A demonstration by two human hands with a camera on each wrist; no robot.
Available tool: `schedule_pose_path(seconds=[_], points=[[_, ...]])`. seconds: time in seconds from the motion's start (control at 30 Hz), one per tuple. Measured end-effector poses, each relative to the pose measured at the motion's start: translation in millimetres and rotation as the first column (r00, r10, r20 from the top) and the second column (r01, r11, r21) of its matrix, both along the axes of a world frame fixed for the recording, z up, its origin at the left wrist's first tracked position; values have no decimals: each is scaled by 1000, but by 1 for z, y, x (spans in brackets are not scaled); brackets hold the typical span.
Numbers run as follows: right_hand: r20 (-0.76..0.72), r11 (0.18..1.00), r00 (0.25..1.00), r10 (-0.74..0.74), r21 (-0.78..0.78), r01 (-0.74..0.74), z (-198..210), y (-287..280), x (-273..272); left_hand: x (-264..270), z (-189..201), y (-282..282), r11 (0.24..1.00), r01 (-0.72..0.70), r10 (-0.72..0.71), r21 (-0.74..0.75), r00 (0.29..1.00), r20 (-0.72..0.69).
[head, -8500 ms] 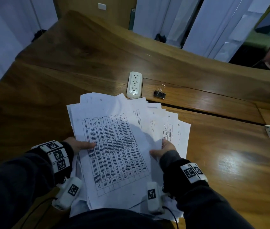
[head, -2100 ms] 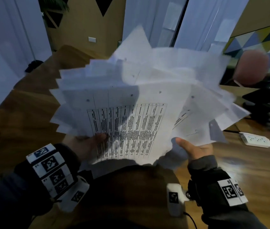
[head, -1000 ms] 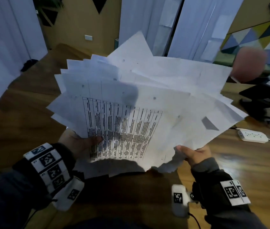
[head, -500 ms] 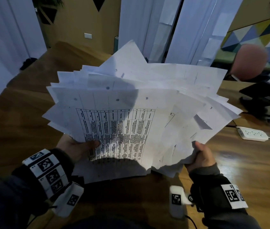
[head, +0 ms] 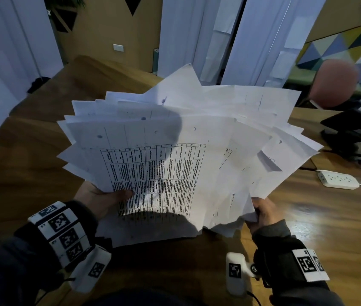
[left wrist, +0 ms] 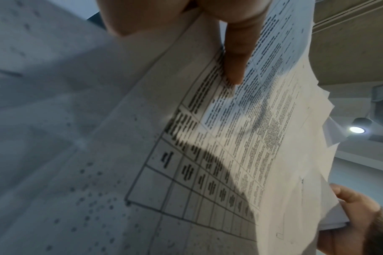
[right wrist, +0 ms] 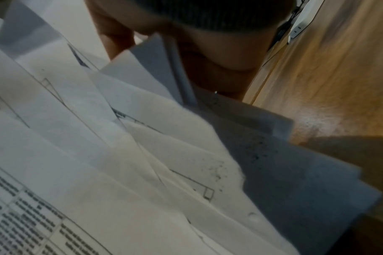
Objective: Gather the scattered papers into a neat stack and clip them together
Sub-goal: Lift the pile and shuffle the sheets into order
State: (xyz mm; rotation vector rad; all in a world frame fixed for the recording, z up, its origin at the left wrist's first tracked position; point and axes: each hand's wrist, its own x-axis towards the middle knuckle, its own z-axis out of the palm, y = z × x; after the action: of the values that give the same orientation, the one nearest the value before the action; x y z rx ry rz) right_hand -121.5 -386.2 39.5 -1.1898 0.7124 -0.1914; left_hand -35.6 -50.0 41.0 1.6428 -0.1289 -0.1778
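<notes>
A fanned bundle of several white papers (head: 175, 151) stands raised above the wooden table (head: 329, 217), its sheets splayed unevenly; the front sheet carries a printed table. My left hand (head: 104, 197) grips the bundle's lower left edge, thumb pressed across the front sheet (left wrist: 236, 57). My right hand (head: 263, 213) clasps the lower right corner, fingers curled round the gathered sheet ends (right wrist: 186, 77). The papers (left wrist: 229, 138) fill both wrist views (right wrist: 142, 155). The binder clip is hidden from view.
A white power strip (head: 338, 178) with its cable lies on the table at the right. A person's blurred head (head: 334, 82) and dark chair parts (head: 352, 133) are at the far right. White curtains hang behind the table.
The bundle was lifted off the table and held upright. Over the last second the right hand closed tighter on the lower right corner, drawing the fanned sheets a little closer together.
</notes>
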Motion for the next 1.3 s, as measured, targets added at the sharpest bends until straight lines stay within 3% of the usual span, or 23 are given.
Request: schedule_pose_path(seconds=[0.03, 0.13, 0.3, 0.4, 0.5, 0.67, 0.83, 0.93, 1.07, 1.23, 1.3], points=[[-8, 997, 999, 32, -64, -32, 2, 2, -3, 0, -1, 0, 1000, -5, 5, 0, 1000, 4], [170, 975, 970, 175, -166, -147, -1, 6, -9, -1, -2, 2, 1000, 20, -20, -13, 1000, -3], [404, 963, 877, 259, -42, -265, 19, -3, -8, 1, -4, 5, 999, 45, -44, -16, 999, 20], [341, 965, 903, 260, -124, -231, 27, -5, -9, 2, -4, 4, 997, 57, -55, -60, 998, 36], [238, 979, 952, 195, -110, -173, 29, -5, -9, 3, -4, 5, 995, 82, -79, -62, 996, 41], [331, 981, 923, 193, -70, -180, 25, -4, -9, 2, -6, 7, 996, 72, -68, -59, 996, 59], [321, 966, 911, 259, -76, -247, 15, -8, -10, 0, -5, 2, 997, 66, -63, -41, 995, 74], [241, 967, 937, 254, -90, -239, 7, -8, -11, -2, -5, 2, 996, 57, -54, -61, 997, 56], [75, 907, 917, 391, -198, -371, 6, -9, -12, -2, -6, 3, 989, 70, -64, -134, 997, 43], [187, 866, 864, 468, -291, -406, 33, -4, -5, 1, -7, 4, 988, 94, -95, -126, 995, 2], [128, 850, 893, 432, -389, -356, 37, 2, 0, -2, -1, 2, 989, 108, -108, -100, 994, 6]])
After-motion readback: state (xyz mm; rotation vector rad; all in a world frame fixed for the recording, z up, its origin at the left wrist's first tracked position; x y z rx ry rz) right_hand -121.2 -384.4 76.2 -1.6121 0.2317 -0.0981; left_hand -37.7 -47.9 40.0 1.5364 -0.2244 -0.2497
